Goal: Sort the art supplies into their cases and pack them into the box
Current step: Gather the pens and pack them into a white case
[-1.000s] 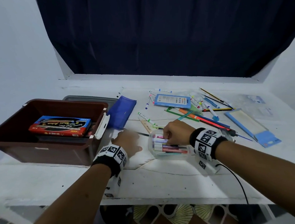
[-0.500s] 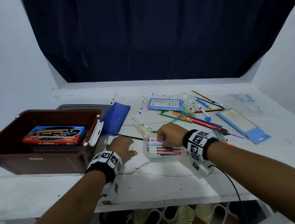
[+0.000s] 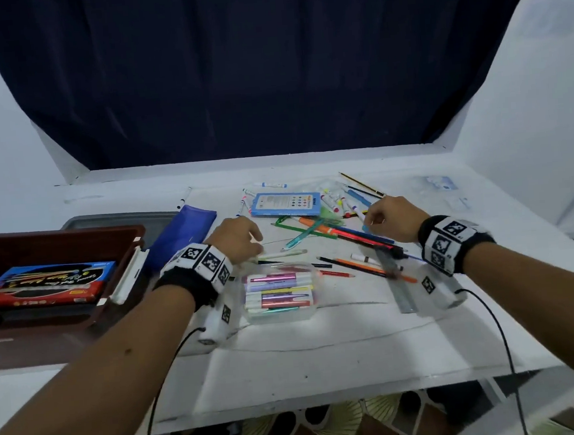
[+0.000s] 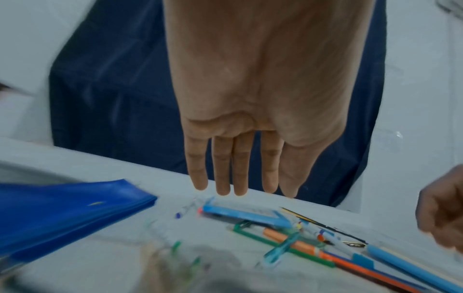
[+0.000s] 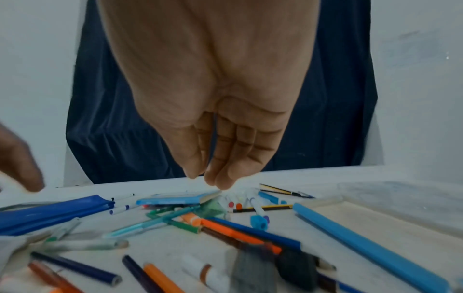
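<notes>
Both hands hover empty, fingers loose: left hand [image 3: 234, 237] beside the clear case [image 3: 279, 291], right hand [image 3: 395, 217] over scattered markers [image 3: 337, 203]. Best pinch one marker mid-barrel, then lay it flat alongside the others.

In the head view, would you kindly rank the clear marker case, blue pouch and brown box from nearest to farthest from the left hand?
From the left hand:
1. Clear marker case, just below the hand, toward the person.
2. Blue pouch, to its left.
3. Brown box, farthest, at the table's left end.
</notes>
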